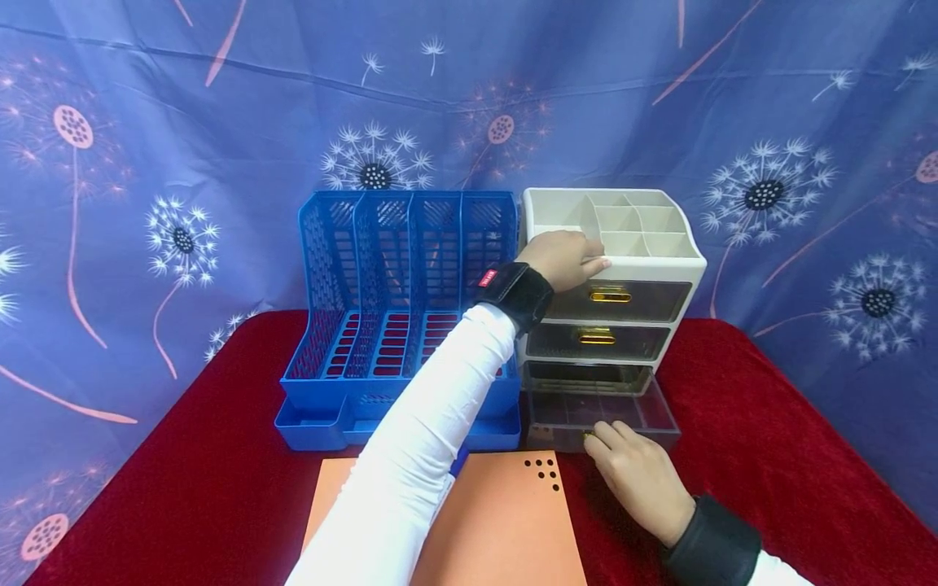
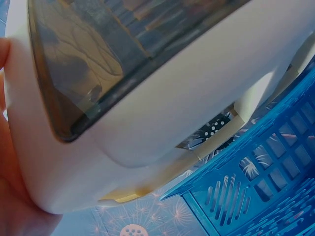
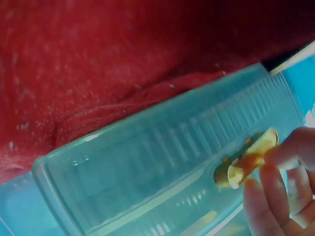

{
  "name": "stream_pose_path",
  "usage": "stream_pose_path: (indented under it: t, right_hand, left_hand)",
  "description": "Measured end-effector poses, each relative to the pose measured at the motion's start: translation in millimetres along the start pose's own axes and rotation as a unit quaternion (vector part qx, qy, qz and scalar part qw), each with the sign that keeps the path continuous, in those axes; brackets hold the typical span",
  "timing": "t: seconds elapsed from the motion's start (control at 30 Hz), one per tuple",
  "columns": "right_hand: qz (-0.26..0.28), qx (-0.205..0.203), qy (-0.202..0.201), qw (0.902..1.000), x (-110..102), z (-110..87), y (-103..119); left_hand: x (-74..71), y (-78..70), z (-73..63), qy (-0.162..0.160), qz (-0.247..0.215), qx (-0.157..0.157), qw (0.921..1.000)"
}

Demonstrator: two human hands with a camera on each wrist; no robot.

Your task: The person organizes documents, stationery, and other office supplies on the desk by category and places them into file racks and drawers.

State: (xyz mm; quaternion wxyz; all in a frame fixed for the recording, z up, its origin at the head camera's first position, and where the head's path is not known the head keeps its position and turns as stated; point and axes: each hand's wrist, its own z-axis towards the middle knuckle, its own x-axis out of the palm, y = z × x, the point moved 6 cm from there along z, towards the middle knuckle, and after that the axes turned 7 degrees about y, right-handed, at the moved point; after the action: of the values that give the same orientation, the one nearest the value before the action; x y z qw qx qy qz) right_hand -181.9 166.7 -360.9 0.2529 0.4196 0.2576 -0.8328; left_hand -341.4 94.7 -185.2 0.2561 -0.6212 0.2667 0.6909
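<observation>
A white desk organizer (image 1: 615,262) with smoky see-through drawers stands at the right of the table. Its bottom drawer (image 1: 601,411) is pulled out; the two drawers above sit closed. My left hand (image 1: 564,259) grips the organizer's top front rim, fingers over the edge by the small compartments. In the left wrist view part of that hand (image 2: 19,196) lies against the white body. My right hand (image 1: 639,480) pinches the gold handle (image 3: 251,160) of the bottom drawer; its fingers (image 3: 268,191) curl at the handle in the right wrist view.
A blue mesh file rack (image 1: 381,382) stands left of the organizer, close beside it. An orange sheet or folder (image 1: 506,521) with black dots lies in front, partly under my left arm. Red cloth (image 1: 769,456) covers the table; a blue dandelion-print curtain (image 1: 615,98) hangs behind.
</observation>
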Motion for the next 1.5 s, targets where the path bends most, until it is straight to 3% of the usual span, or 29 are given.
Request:
stream_pose_path:
  t: [0.37, 0.6, 0.9, 1.1, 1.27, 1.33, 1.5]
  right_hand:
    - [0.030, 0.012, 0.010, 0.9994, -5, 6.8, 0]
    - [0.091, -0.047, -0.009, 0.9948, -13, 24.7, 24]
    - [0.184, -0.151, -0.007, 0.9712, -17, 54.3, 68]
    - [0.181, -0.248, 0.044, 0.9507, -18, 70.4, 100]
    - [0.195, -0.293, 0.085, 0.9321, -12, 75.2, 119]
    - [0.183, -0.297, 0.093, 0.9325, -9, 76.6, 125]
    - [0.126, -0.279, 0.086, 0.9480, 0, 81.4, 133]
  left_hand:
    - [-1.5, 4.3, -1.5, 0.002, -0.004, -0.005, 1.0000]
    - [-1.1, 5.5, -3.0, 0.003, -0.006, -0.008, 0.9999]
    - [2.3, 5.4, -3.5, 0.003, -0.010, -0.007, 0.9999]
    - [1.4, 4.8, -2.9, -0.003, -0.004, -0.006, 1.0000]
    - [1.4, 2.5, -2.8, -0.001, -0.008, 0.000, 1.0000]
    - [1.3, 1.7, -2.9, -0.001, -0.010, 0.001, 1.0000]
    - [-0.4, -0.8, -2.3, -0.003, -0.009, 0.003, 1.0000]
